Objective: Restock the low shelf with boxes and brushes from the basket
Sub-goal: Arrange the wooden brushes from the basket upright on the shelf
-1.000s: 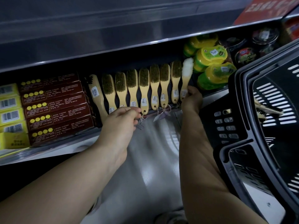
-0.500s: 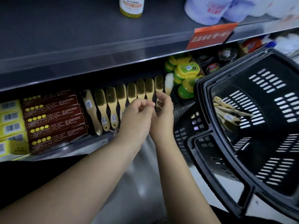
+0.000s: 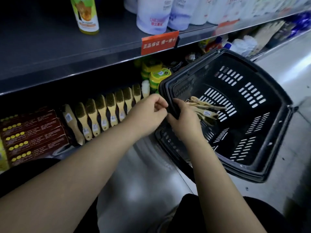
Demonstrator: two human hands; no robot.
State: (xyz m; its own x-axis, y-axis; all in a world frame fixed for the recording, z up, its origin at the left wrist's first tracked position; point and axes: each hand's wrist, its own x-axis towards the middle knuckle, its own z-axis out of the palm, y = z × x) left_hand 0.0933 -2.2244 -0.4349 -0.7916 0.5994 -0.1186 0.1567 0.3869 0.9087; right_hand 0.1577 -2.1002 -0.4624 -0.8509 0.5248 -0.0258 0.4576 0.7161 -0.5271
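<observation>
Head view: loose wooden brushes (image 3: 204, 109) lie in black basket (image 3: 252, 172), centre right; brush row (image 3: 101, 113) and red boxes (image 3: 33, 140) on low shelf (image 3: 61, 151), left. Right hand (image 3: 183, 123) grip clamped on basket rim; left hand (image 3: 148, 115) grip curled, contents indiscernible.

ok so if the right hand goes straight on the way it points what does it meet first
Most likely the loose brushes lying in the basket, just beyond the right hand, which is at the near rim. Depth is hard to judge.
</observation>
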